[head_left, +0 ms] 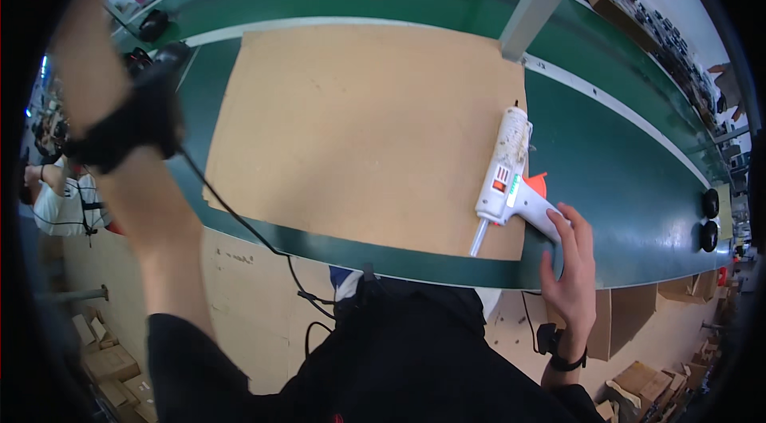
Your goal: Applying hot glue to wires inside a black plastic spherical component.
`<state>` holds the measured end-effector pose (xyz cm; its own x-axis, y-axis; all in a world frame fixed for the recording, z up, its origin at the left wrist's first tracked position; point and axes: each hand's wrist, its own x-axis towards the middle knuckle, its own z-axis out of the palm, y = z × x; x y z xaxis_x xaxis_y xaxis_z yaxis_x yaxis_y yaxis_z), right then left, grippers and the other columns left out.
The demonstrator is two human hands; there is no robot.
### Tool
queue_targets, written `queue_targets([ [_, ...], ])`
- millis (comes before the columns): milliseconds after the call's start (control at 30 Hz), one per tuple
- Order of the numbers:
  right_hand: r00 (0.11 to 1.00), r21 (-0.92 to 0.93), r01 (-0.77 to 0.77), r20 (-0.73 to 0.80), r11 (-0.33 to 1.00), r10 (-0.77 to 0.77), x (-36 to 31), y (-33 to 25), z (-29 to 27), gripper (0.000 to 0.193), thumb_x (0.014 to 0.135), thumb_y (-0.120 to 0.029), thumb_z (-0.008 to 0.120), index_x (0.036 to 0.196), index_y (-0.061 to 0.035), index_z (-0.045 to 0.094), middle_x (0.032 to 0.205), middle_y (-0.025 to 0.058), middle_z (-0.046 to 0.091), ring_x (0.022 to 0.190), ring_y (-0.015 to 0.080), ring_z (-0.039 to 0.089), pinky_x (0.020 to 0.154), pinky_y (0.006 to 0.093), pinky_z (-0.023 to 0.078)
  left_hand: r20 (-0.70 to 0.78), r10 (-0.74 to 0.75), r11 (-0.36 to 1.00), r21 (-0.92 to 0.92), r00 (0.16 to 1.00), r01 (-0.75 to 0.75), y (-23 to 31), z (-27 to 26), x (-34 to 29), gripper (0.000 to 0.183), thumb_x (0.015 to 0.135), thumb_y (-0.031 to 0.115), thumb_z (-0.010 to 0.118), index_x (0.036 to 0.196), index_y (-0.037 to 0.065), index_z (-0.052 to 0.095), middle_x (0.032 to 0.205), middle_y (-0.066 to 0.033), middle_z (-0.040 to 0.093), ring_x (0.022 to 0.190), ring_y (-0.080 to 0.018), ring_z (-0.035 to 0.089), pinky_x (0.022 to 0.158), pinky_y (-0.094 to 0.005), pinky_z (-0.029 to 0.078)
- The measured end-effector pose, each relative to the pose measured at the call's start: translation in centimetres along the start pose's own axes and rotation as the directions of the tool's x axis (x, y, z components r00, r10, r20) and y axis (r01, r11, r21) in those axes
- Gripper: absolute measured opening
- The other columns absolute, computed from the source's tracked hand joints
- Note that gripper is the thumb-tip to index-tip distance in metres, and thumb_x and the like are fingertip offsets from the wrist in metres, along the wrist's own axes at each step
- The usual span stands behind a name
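A white hot glue gun (501,171) with an orange trigger lies on its side at the right part of a brown cardboard sheet (367,136). Its nozzle points away from me, and a clear glue stick (479,237) sticks out of its back end. My right hand (572,271) is at the butt of the handle, fingers stretched and thumb apart, loosely beside it; firm contact cannot be made out. My left hand (89,48) is raised high at the far left, blurred by motion and close to the camera, its fingers not distinguishable. A black strap with a device circles that wrist.
Under the cardboard is a green worktable (614,191). A grey metal post (546,0) rises at its far right. A black cable (231,211) hangs from my left wrist across the table's near edge. Cardboard boxes (630,315) stand below on the right. Another person (68,199) sits at the left.
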<state>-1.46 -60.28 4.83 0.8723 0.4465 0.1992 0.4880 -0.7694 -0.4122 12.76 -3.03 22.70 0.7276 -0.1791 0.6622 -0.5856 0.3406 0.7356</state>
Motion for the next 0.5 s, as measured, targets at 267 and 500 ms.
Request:
queue_targets([
  [267, 0.996, -0.125, -0.056, 0.058, 0.991, 0.064, 0.9, -1.2, 1.3, 0.068, 0.068, 0.009, 0.059, 0.134, -0.0019, 0.047, 0.126, 0.0197, 0.049, 0.113, 0.039, 0.05, 0.095, 0.046, 0.045, -0.591, -0.16, 0.953, -0.302, 0.791, -0.033, -15.3, -4.5, -11.1, 0.034, 0.098, 0.029, 0.052, 0.12, 0.002, 0.054, 0.102, -0.0094, 0.058, 0.09, -0.0198, 0.056, 0.08, -0.0327, 0.049],
  [500, 0.987, -0.117, -0.148, 0.05, 0.982, 0.154, 3.0, -0.1, 2.8, 0.069, 0.064, 0.007, 0.055, 0.133, -0.0009, 0.049, 0.107, 0.0187, 0.057, 0.095, 0.0371, 0.055, 0.088, 0.044, 0.047, -0.616, -0.456, 0.867, -0.145, 0.642, 0.476, -21.2, -5.1, -14.8, 0.029, 0.099, 0.023, 0.054, 0.119, 0.002, 0.057, 0.097, -0.0054, 0.06, 0.085, -0.014, 0.058, 0.077, -0.0268, 0.049],
])
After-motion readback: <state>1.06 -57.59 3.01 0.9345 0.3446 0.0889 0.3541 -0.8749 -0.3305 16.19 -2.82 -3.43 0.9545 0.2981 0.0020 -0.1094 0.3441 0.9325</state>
